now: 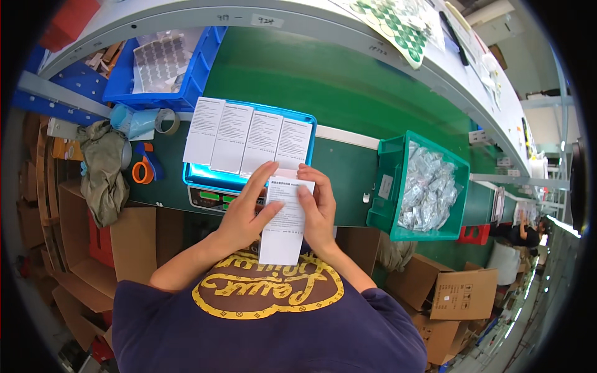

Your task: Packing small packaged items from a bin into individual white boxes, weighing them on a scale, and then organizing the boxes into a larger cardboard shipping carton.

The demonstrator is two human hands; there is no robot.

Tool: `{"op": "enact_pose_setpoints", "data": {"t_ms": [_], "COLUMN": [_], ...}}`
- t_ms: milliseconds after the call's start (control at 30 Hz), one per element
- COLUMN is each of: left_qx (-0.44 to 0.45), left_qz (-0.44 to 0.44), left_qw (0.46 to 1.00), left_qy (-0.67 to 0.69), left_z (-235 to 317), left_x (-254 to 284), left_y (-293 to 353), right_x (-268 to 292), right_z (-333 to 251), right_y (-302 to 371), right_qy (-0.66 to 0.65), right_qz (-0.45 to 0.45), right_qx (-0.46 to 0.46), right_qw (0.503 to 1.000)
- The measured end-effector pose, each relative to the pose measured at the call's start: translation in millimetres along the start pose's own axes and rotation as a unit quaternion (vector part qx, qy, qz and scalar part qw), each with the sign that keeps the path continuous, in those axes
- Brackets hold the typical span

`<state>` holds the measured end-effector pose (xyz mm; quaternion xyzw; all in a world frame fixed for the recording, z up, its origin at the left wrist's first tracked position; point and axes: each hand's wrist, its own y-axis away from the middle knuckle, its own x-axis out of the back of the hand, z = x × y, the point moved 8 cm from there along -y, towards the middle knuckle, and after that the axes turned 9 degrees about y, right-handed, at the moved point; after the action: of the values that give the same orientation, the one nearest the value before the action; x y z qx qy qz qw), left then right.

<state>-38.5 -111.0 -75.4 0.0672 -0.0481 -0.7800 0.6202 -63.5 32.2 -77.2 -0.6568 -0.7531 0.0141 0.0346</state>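
A slim white box [281,239] with small dark print stands before my chest, its long side pointing toward me. My left hand [244,208] grips its left edge, thumb lying across the printed face. On the opposite edge my right hand [319,214] closes round it, thumb near the upper right corner. The fingertips of both hands meet around the far end, where a pale flap-like part shows. Just beyond, several similar white boxes [231,137] lie side by side on the shiny blue tray of a weighing scale [198,174] with lit green displays.
Right of the scale stands a green bin [387,146] full of small clear packets [429,189]. Orange-handled scissors [143,171], a tape roll [166,121] and a blue bin [186,96] are at left. A shelf [323,31] crosses above; cardboard cartons [463,292] flank me below.
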Motion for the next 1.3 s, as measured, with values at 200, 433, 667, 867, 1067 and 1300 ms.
{"op": "enact_pose_setpoints", "data": {"t_ms": [200, 433, 667, 867, 1067, 1300], "left_qx": [-0.011, -0.217, -0.06, -0.061, -0.068, -0.063], "left_qz": [0.089, 0.292, 0.42, 0.453, 0.407, 0.398], "left_qw": [0.984, 0.834, 0.9, 0.889, 0.911, 0.915], "left_qy": [-0.157, -0.413, -0.1, -0.032, -0.014, -0.012], "left_z": [16, 2, -66, -84, -70, -66], "left_x": [71, 150, 264, 291, 281, 280], "left_y": [-72, -85, 30, 47, 34, 33], "right_x": [-44, -26, 115, 98, 72, 69], "right_z": [19, 40, 87, 99, 84, 83], "right_y": [-94, -132, -64, -44, -52, -51], "right_qy": [-0.057, 0.174, -0.107, -0.176, -0.094, -0.15], "right_qz": [0.086, 0.211, 0.279, 0.22, 0.24, 0.176], "right_qx": [-0.021, 0.067, -0.121, -0.152, -0.176, -0.163], "right_qw": [0.994, 0.959, 0.946, 0.947, 0.95, 0.959]}}
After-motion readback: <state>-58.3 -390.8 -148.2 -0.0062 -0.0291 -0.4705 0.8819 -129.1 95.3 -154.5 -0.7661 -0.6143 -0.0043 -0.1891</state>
